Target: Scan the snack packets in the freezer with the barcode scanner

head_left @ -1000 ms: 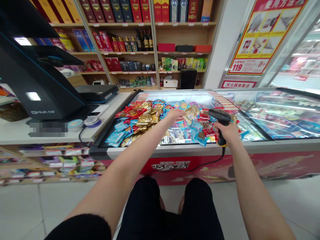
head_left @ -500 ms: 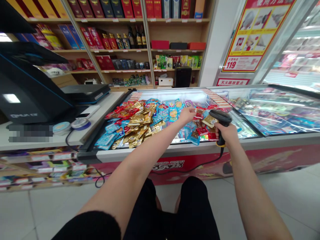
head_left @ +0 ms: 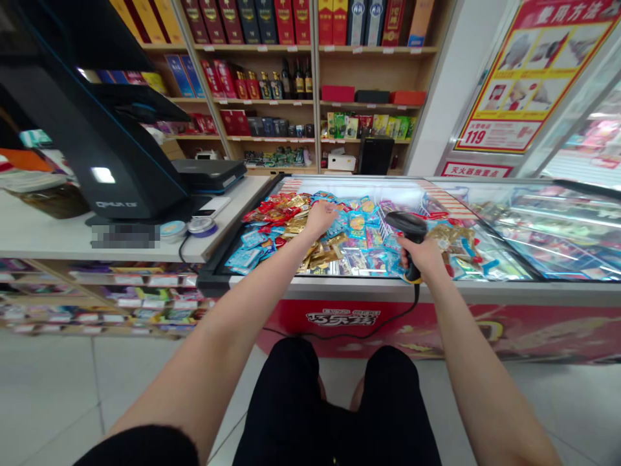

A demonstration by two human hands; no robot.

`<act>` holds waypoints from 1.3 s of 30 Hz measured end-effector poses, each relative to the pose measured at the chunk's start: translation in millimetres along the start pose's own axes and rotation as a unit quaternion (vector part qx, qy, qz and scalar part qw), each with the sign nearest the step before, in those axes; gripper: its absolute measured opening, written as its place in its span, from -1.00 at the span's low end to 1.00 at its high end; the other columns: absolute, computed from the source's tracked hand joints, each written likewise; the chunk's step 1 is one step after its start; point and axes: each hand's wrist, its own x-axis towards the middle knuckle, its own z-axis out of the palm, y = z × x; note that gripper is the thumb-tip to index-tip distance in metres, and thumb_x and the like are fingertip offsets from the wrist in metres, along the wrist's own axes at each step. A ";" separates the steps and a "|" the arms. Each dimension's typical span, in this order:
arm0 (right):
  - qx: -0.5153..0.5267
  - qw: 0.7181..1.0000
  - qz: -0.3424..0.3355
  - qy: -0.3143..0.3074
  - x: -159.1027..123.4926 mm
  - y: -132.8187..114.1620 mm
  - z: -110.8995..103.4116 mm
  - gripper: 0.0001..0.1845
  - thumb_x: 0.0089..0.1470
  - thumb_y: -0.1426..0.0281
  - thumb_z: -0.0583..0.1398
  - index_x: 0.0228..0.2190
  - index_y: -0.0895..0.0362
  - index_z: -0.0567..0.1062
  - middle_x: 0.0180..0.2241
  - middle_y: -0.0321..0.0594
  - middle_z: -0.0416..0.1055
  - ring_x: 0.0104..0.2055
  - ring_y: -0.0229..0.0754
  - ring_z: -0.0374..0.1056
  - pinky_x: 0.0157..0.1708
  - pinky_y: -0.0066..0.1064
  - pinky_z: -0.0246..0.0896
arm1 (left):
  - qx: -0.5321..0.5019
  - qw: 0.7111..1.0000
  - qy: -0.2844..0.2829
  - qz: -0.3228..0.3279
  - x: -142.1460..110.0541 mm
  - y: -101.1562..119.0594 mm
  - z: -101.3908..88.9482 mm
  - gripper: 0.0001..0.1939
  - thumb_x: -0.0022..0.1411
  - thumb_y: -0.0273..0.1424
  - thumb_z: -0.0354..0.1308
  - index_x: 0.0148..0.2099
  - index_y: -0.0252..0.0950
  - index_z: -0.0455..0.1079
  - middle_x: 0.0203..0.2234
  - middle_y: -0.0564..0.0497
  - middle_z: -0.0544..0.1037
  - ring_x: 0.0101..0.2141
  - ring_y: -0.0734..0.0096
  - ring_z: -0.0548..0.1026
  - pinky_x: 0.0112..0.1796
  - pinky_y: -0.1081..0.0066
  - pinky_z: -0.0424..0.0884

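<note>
My right hand point(head_left: 427, 255) is wrapped round the grip of a black and yellow barcode scanner point(head_left: 408, 225), its head pointing left over the glass lid. My left hand point(head_left: 321, 219) is over a pile of small snack packets point(head_left: 286, 213) in red, gold and blue foil, at the pile's right side. Its fingers look curled together; anything between them is too small to make out. Blue packets point(head_left: 358, 223) lie right of my left hand. A second heap of gold, red and blue packets point(head_left: 453, 241) lies right of the scanner, partly hidden by my right hand.
The packets rest on a chest freezer point(head_left: 485, 288) with a glass top. The scanner's cable point(head_left: 383, 323) hangs down the freezer's front. Left of it, a counter point(head_left: 218, 243) holds a dark checkout terminal point(head_left: 121, 162) and round tubs point(head_left: 202, 226). Stocked shelves point(head_left: 257, 90) stand behind.
My left hand has moved left from the right heap to the left pile. My right hand and scanner have shifted left, uncovering more of the right heap. The view has turned left.
</note>
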 end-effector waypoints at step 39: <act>-0.043 0.994 -0.001 -0.096 -44.9 -35.9 99.7 -0.79 -0.10 0.38 0.30 -0.52 0.07 0.32 -0.74 -0.41 0.27 -0.76 -0.31 0.16 -0.76 -0.48 0.09 | 0.292 0.939 -0.029 -0.182 -35.3 -39.8 -53.5 -0.16 0.02 0.02 0.40 0.22 -0.42 0.44 0.21 -0.46 0.45 0.23 -0.22 0.41 0.13 0.13 0.39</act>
